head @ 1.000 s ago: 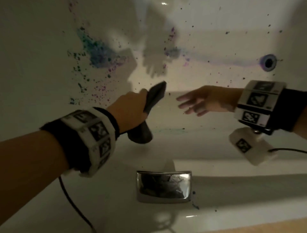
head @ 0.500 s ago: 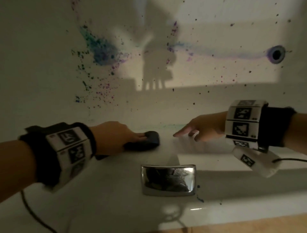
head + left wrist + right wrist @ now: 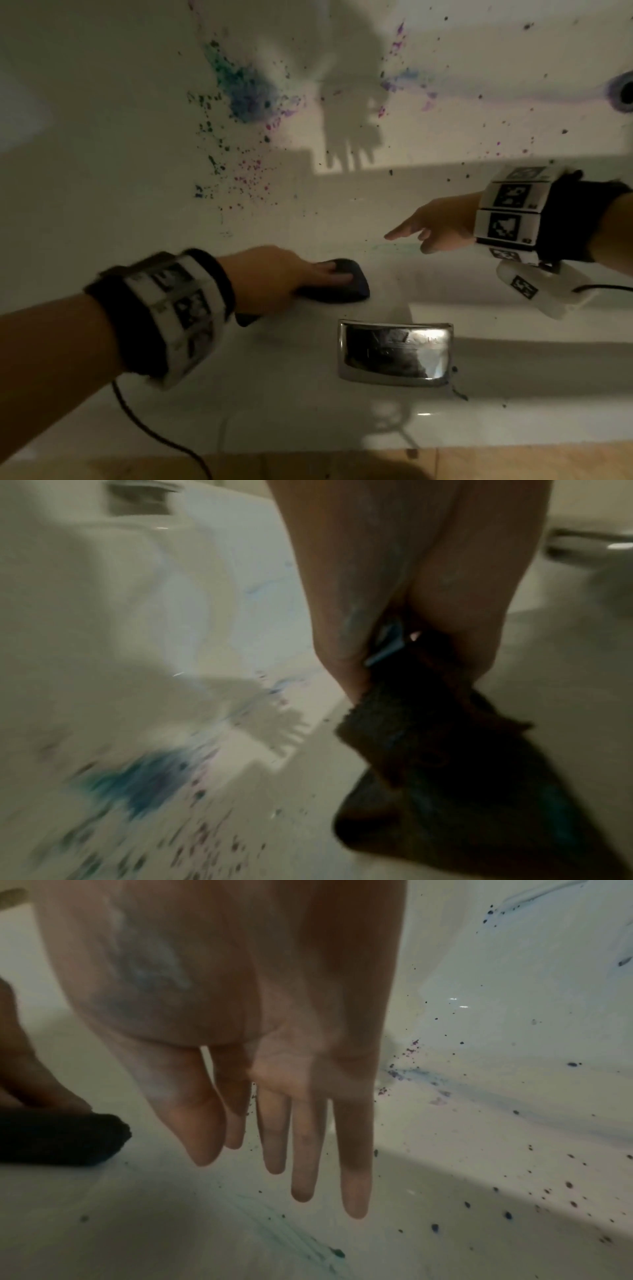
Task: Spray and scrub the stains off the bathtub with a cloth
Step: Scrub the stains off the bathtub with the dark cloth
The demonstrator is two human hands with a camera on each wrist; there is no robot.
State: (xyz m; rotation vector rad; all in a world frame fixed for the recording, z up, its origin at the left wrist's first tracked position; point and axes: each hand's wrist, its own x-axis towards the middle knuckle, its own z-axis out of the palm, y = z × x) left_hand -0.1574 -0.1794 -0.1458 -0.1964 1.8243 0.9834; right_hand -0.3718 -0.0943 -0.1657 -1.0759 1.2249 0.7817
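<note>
The white bathtub (image 3: 102,154) carries a blue blot (image 3: 246,92), purple and green speckles (image 3: 250,174) and a faint green smear (image 3: 394,246) on its near wall. My left hand (image 3: 274,277) presses a dark cloth (image 3: 342,286) against that wall, left of the smear. In the left wrist view the cloth (image 3: 428,737) is pinched between thumb and fingers. My right hand (image 3: 424,233) hovers to the right of the cloth with straight fingers and holds nothing. The right wrist view shows its fingers (image 3: 301,1150) spread above the green smear (image 3: 291,1231), with the cloth (image 3: 61,1139) at the left.
A chrome plate (image 3: 394,353) is set in the tub's near rim, just below the cloth. The drain (image 3: 621,92) lies at the far right, with a purple streak leading to it. A wooden floor strip (image 3: 513,459) runs along the bottom. Dark specks dot the tub's right side.
My left hand has brought the cloth down from mid-air onto the tub's near wall. The right hand has dropped lower and drawn back to the right.
</note>
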